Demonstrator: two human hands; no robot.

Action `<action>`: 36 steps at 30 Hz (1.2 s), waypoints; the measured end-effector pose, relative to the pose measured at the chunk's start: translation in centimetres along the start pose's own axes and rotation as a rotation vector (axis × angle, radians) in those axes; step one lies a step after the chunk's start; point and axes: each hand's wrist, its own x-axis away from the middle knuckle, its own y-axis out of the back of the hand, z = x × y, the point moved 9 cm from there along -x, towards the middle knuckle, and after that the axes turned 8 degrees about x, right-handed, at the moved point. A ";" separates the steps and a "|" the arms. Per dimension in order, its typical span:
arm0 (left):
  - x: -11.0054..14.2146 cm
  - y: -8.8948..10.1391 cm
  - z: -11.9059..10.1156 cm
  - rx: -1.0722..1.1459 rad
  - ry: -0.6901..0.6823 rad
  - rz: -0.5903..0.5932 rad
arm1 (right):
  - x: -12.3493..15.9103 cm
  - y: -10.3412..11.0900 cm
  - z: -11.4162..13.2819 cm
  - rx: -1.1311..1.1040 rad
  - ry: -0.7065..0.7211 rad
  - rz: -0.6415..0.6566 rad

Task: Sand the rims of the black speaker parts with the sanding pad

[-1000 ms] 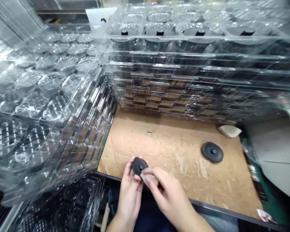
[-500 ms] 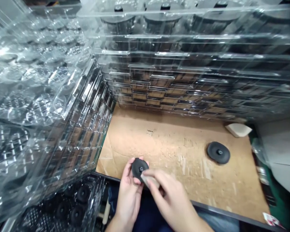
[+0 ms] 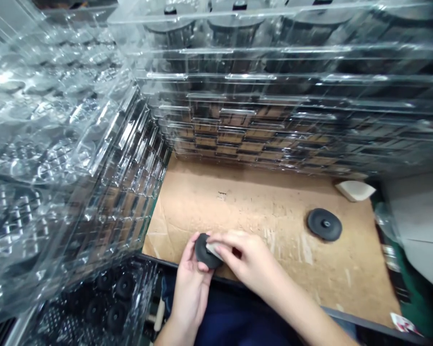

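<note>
In the head view, the left hand (image 3: 193, 283) holds a dark disc (image 3: 201, 252) over the near edge of the board (image 3: 245, 211). Its fingers are bent around the disc's rim: one digit lies along the left side, a fingertip shows at the near side, and the disc sits tilted between them with its face turned up. The rest of that grip is hidden behind the disc. The right hand (image 3: 248, 257) reaches in from the right, its thumb and forefinger pinched narrow on a small pale pad (image 3: 213, 250). The tip of the pad lies over the middle of the disc and covers its hub; whether the right fingertips themselves touch the disc, I cannot tell. A second disc (image 3: 324, 224) lies hub up on the right part of the board, well apart from both hands. Beyond it, near the far right corner, is a pale wedge (image 3: 356, 191). Clear trays stand in a back stack (image 3: 238, 117) along the far side and a left stack (image 3: 57, 120) along the left. At lower left, below the board's level, more discs (image 3: 116, 315) sit in a clear tray (image 3: 140, 295).
</note>
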 end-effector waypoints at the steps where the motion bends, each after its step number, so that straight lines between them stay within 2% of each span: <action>1: 0.0 0.1 0.0 -0.002 0.000 -0.003 | 0.1 -0.1 -0.1 0.000 -0.002 -0.012; 5: 0.1 0.0 0.0 -0.013 0.033 0.012 | 2.1 0.3 -2.4 0.006 -0.060 -0.070; 8: 0.3 -0.8 -0.1 -0.011 0.066 0.051 | 4.9 2.4 -5.2 0.032 -0.150 -0.119; 10: 0.6 -1.7 -0.1 -0.017 0.080 0.086 | 6.2 4.1 -6.0 0.053 -0.199 -0.161; 11: 0.8 -2.2 -0.1 -0.025 0.086 0.108 | 6.5 4.9 -5.7 0.058 -0.211 -0.185; 13: 1.4 -3.4 -0.1 -0.050 0.091 0.147 | 6.4 6.0 -3.7 0.047 -0.185 -0.245; 15: 2.2 -4.4 0.1 -0.092 0.118 0.164 | 5.9 6.7 -0.2 0.022 -0.072 -0.331; 17: 3.1 -5.2 0.3 -0.132 0.170 0.177 | 5.7 7.0 3.7 0.018 0.114 -0.388; 18: 3.6 -5.5 0.3 -0.144 0.191 0.182 | 5.7 6.8 5.2 0.006 0.187 -0.355; 20: 4.4 -6.0 0.3 -0.143 0.205 0.188 | 5.5 6.1 6.7 -0.016 0.250 -0.204; 21: 4.7 -6.3 0.3 -0.140 0.201 0.191 | 5.5 5.8 6.8 -0.014 0.245 -0.134; 22: 5.1 -6.6 0.5 -0.140 0.203 0.204 | 5.5 6.1 6.8 0.008 0.231 -0.127; 24: 5.8 -7.5 1.3 -0.142 0.232 0.258 | 6.0 7.6 6.7 0.087 0.226 -0.272; 26: 6.5 -8.4 1.9 -0.143 0.258 0.313 | 7.5 9.1 7.3 0.109 0.312 -0.436; 27: 6.8 -8.8 2.0 -0.138 0.261 0.339 | 8.3 9.3 7.5 0.098 0.364 -0.447; 29: 7.5 -9.5 1.9 -0.130 0.275 0.382 | 9.9 8.9 7.4 0.088 0.412 -0.334; 32: 8.7 -10.5 2.2 -0.134 0.307 0.427 | 11.6 9.6 5.7 0.192 0.272 -0.244; 34: 9.2 -10.8 2.7 -0.163 0.321 0.404 | 12.0 11.0 5.3 0.280 0.215 -0.299; 36: 9.6 -11.0 3.5 -0.215 0.347 0.379 | 11.9 12.3 6.8 0.327 0.334 -0.404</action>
